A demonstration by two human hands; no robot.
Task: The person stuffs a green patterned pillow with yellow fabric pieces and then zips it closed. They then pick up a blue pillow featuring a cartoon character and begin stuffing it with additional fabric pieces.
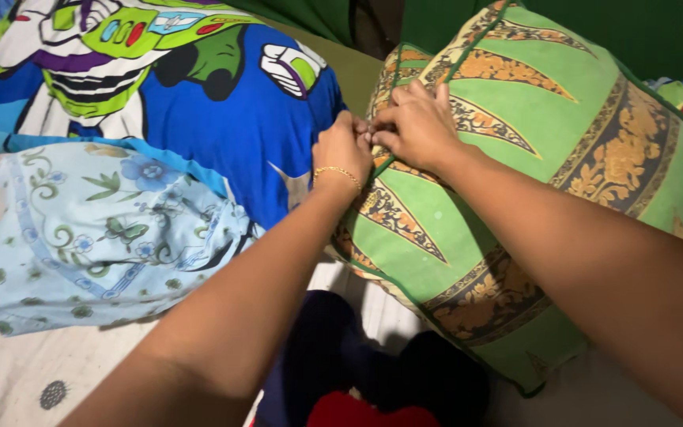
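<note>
Both hands meet at the left edge of the green pillow [531, 158], which stands propped on the bed. The left hand [341, 150], a thin gold bracelet [338, 171] at its wrist, is closed on the seam, and the right hand [416, 126] pinches the same edge beside it, probably to keep the cover taut there. A blue cartoon-print pillow [199, 87] and a pale floral pillow [96, 229] lie just left. The bed sheet [9, 372] is whitish; a dark green wall [658, 32] stands behind.
</note>
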